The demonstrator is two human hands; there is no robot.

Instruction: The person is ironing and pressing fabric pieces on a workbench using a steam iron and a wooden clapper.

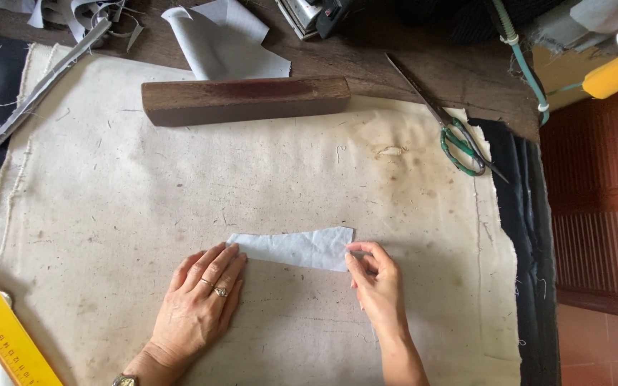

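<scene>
A small curved strip of white fabric (pixel 298 248) lies flat on a stained cream cloth (pixel 180 186) that covers the table. My left hand (pixel 202 300) rests flat on the cloth, fingers apart, with the fingertips pressing the strip's left end. It wears rings and a watch. My right hand (pixel 375 282) pinches the strip's right end between thumb and forefinger.
A long dark wooden block (pixel 244 100) lies across the cloth at the back. Green-handled scissors (pixel 452 132) sit at the back right. A yellow ruler (pixel 1 329) crosses the lower left corner. Grey fabric scraps (pixel 223 43) and an iron (pixel 309 14) are behind.
</scene>
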